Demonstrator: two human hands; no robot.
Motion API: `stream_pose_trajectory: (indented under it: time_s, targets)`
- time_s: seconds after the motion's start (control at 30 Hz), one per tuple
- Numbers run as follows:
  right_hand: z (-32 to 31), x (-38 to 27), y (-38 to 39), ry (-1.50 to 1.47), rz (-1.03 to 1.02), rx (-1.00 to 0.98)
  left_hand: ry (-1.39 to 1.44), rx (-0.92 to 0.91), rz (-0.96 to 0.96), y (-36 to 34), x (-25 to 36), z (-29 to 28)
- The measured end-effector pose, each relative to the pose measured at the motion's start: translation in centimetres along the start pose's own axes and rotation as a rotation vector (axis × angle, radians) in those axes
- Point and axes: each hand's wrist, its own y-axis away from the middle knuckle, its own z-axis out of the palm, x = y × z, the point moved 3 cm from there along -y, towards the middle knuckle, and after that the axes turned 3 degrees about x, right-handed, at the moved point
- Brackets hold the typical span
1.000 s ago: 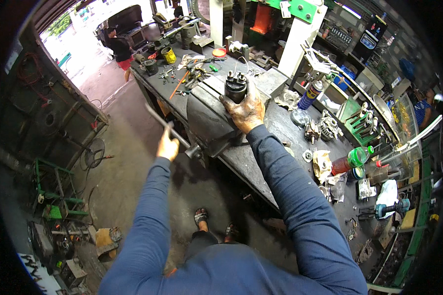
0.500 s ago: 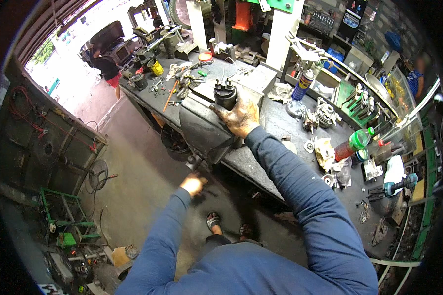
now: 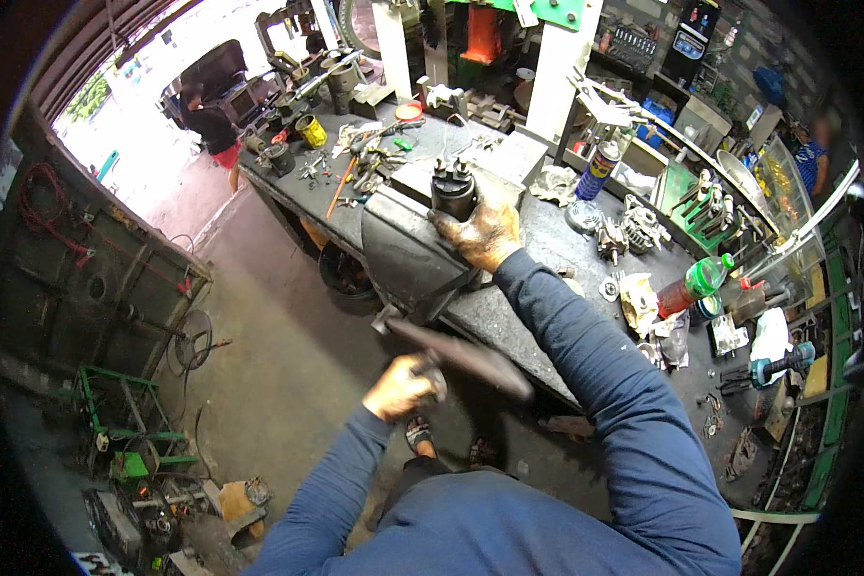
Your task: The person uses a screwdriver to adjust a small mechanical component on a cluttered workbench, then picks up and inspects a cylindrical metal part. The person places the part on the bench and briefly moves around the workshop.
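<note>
My right hand (image 3: 490,235) is wrapped around the side of a black cylindrical starter solenoid (image 3: 453,197) with studs on its top. The solenoid stands upright at the jaws of a large grey bench vise (image 3: 408,254) on the workbench edge. Below the vise, my left hand (image 3: 400,386) is closed, its fingers curled and their tips smeared by motion. Whatever lies in those fingers cannot be made out. Close by, the vise's handle bar (image 3: 470,363) slants down to the right, blurred.
The dark workbench (image 3: 509,322) carries hand tools (image 3: 370,158), a blue spray can (image 3: 598,171), alternator parts (image 3: 641,226), a bottle of red liquid (image 3: 691,285) and a cordless tool (image 3: 768,370). Under it stands a black bucket (image 3: 346,274). One person (image 3: 211,130) is outside; another (image 3: 814,158) is far right.
The vise's handle bar has swung into view on the right, in a blur. My left hand has shifted slightly down and right. My right hand remains on the solenoid; the whole view has shifted slightly.
</note>
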Motion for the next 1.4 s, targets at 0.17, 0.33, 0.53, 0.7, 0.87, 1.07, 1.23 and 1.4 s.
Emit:
stream_pose_trajectory:
  time_s: [0.17, 0.33, 0.53, 0.7, 0.87, 1.07, 1.23, 1.4]
  targets:
    - [1.0, -1.5, -0.2, -0.04, 0.003, -0.007, -0.024, 0.402, 0.115, -1.8, 0.7, -10.7]
    - [0.5, 0.1, -0.1, 0.018, -0.044, -0.007, -0.021, 0.026, -0.454, -0.7, -6.4, 0.3]
    - [0.3, -1.2, 0.0, 0.004, 0.028, -0.039, -0.067, 0.513, 0.069, 0.2, 10.3, -11.4]
    - [1.0, -1.4, 0.0, -0.004, 0.014, -0.053, -0.283, 0.335, -0.271, 0.3, -7.6, -5.2]
    - [-0.2, -0.4, 0.2, -0.029, 0.071, -0.068, -0.157, 0.182, 0.227, 0.4, 2.9, -6.3]
    - [0.7, -2.2, 0.0, -0.035, 0.09, -0.087, -0.345, 0.456, -0.216, -0.6, -6.5, -6.9]
    - [-0.2, -0.4, 0.1, 0.055, 0.071, -0.073, -0.088, 0.166, 0.289, 1.0, 5.0, -4.2]
    - [0.9, -1.7, 0.1, -0.028, 0.005, -0.065, -0.263, 0.534, -0.033, -1.2, -4.4, -9.2]
